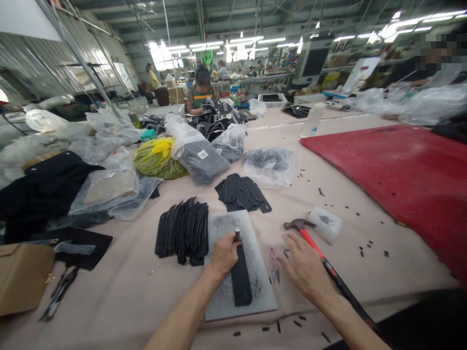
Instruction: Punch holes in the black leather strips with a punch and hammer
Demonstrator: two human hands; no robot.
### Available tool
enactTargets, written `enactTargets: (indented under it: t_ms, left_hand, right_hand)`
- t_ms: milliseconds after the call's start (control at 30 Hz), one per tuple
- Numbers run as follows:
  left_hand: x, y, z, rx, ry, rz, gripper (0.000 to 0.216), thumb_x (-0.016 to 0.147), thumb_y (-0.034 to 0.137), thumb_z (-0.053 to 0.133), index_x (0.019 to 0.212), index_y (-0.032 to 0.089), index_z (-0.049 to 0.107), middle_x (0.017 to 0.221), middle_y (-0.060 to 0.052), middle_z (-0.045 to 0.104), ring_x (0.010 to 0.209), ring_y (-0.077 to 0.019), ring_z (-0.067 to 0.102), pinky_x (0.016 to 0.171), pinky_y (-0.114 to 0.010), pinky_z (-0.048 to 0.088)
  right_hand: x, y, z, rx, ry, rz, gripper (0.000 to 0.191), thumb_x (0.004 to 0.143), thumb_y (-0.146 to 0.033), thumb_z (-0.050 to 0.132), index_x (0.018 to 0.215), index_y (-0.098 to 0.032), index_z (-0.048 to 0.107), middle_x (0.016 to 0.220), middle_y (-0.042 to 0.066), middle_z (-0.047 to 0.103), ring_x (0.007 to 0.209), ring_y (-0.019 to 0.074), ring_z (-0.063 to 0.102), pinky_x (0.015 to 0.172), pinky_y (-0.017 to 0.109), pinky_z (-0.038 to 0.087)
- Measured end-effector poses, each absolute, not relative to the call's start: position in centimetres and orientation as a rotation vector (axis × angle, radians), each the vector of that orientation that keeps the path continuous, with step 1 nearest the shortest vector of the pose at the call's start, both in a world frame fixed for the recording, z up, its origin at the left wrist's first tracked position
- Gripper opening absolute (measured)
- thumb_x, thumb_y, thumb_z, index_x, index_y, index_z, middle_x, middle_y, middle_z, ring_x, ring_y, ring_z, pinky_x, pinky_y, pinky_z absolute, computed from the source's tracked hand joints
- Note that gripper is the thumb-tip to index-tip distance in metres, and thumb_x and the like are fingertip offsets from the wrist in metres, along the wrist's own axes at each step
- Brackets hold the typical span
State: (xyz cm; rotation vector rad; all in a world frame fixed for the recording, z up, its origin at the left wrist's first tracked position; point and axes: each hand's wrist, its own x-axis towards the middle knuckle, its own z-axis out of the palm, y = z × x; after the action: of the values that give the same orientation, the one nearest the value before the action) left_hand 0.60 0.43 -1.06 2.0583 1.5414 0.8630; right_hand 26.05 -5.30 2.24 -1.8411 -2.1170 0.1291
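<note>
My left hand is closed around a short metal punch, whose shiny top sticks up above the fingers. Under that hand lies a black strap-like piece, flat on a grey, scuffed board. My right hand is apart from the board, palm down with its fingers spread. Just left of its fingertips are pink-handled thread snips. A claw hammer with a red and black handle lies beside the right hand, its handle running past the forearm. The punch's lower end is hidden by my left hand.
A row of black pieces stands left of the board, and a loose pile lies behind it. A white roll sits by the hammer. Small black scraps dot the cloth. A red sheet covers the right side; bags crowd the left.
</note>
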Motion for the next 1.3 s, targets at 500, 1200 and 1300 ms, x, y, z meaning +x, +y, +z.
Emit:
enactTargets:
  t_ms: [500, 1200, 1300]
  left_hand:
    - [-1.4, 0.8, 1.1, 1.378, 1.543, 1.114, 0.014, 0.082, 0.028, 0.057, 0.078, 0.017, 0.063, 0.071, -0.001, 0.068, 0.065, -0.0170, 0.064, 0.063, -0.026, 0.051]
    - [-1.6, -2.7, 0.1, 1.606, 1.531, 1.101, 0.018, 0.083, 0.021, 0.053, 0.089, 0.018, 0.070, 0.089, -0.006, 0.074, 0.087, -0.0205, 0.068, 0.080, -0.031, 0.053]
    - [-1.2, -2.5, -0.3, 1.629, 1.493, 1.073, 0.019, 0.083, 0.020, 0.053, 0.089, 0.019, 0.071, 0.092, -0.005, 0.074, 0.091, -0.0210, 0.069, 0.085, -0.032, 0.053]
  right_hand:
    - [18.7, -8.0, 0.3, -1.247, -2.560, 0.698, 0.092, 0.079, -0.046, 0.063, 0.154, -0.019, 0.017, 0.160, 0.008, 0.013, 0.147, 0.0313, 0.008, 0.118, 0.056, 0.003]
    - [18.3, -1.1, -0.7, -1.343, -2.454, 0.637, 0.062, 0.084, -0.034, 0.055, 0.142, -0.019, 0.042, 0.155, 0.011, 0.031, 0.145, 0.0299, 0.018, 0.114, 0.060, 0.011]
    - [17.9, -1.4, -0.9, -1.386, -2.389, 0.642, 0.060, 0.084, -0.032, 0.054, 0.142, -0.019, 0.043, 0.155, 0.010, 0.031, 0.145, 0.0290, 0.016, 0.114, 0.059, 0.012]
